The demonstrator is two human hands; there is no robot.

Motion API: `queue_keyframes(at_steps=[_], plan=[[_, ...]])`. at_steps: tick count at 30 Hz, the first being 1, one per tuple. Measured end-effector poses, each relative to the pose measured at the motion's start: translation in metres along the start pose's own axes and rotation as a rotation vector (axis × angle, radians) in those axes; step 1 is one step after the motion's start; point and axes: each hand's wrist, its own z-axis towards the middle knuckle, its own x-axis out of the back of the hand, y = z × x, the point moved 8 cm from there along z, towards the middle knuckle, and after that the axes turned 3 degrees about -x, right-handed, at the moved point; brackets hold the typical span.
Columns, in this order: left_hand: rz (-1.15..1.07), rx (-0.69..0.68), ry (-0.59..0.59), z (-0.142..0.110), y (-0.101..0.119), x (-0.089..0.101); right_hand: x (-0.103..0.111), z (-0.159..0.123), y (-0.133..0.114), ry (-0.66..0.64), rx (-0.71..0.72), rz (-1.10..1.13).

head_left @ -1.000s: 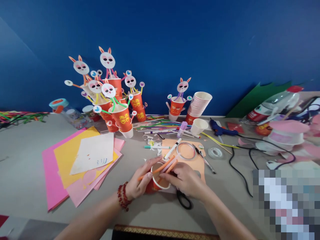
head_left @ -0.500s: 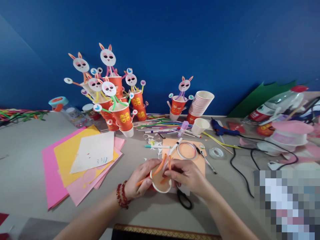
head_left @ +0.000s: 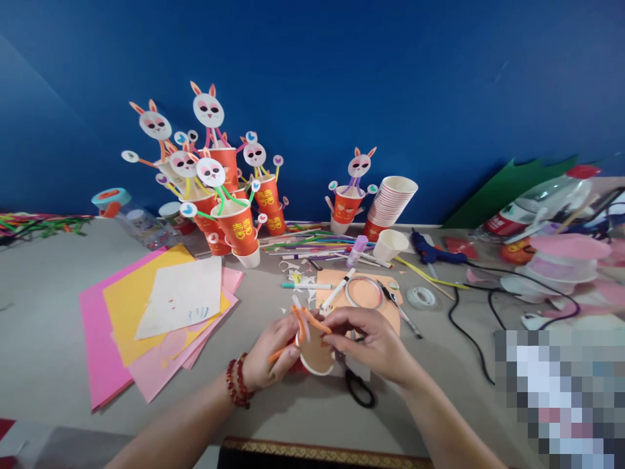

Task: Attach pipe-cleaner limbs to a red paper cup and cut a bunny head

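1. Holding a red paper cup (head_left: pixel 316 359) in the left hand (head_left: pixel 273 348), over the middle of the tabletop (head_left: pixel 43 326), mouth tilted toward the front edge.
2. Pinching the end of an orange strip (head_left: pixel 317 320) with the right hand (head_left: pixel 368 342), thumb and forefinger narrowed over the cup's mouth. Beside the strip, above the rim, a pale stick (head_left: pixel 299 309).
3. Just below the right hand, the black loop of the scissors (head_left: pixel 349 383), toward the front edge.
4. Beyond the hands, toward the back edge, a peach sheet (head_left: pixel 390 319) under a white marker (head_left: pixel 338 290) and a clear ring (head_left: pixel 365 308): tight room here.
5. Right of the sheet, a tape roll (head_left: pixel 421 298); farther toward the right edge, a black cord (head_left: pixel 466 348) trailing from a blue glue gun (head_left: pixel 442 255).
6. Toward the left edge, layered colored papers (head_left: pixel 120 299), well apart from the left hand, with open tabletop between.
7. Along the back edge, rabbit-faced cups (head_left: pixel 235 225) left of middle; right of middle, a leaning cup stack (head_left: pixel 393 205).
8. Widest room for moving near the front left corner.
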Motion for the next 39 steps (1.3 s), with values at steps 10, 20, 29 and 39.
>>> queue_keyframes(at_steps=[10, 20, 29, 39], plan=[[-0.029, 0.122, 0.014, -0.005, -0.009, 0.0, 0.0, -0.003, -0.008, 0.017, 0.175, -0.194], [-0.047, 0.169, 0.015, -0.003, -0.009, -0.002, -0.009, -0.004, -0.001, -0.086, 0.149, -0.225], [-0.063, 0.215, 0.064, -0.007, -0.015, -0.001, -0.005, 0.001, 0.011, -0.068, 0.056, -0.316], [-0.101, 0.239, 0.065, -0.006, -0.017, -0.001, -0.006, 0.003, 0.007, -0.071, 0.086, -0.29]])
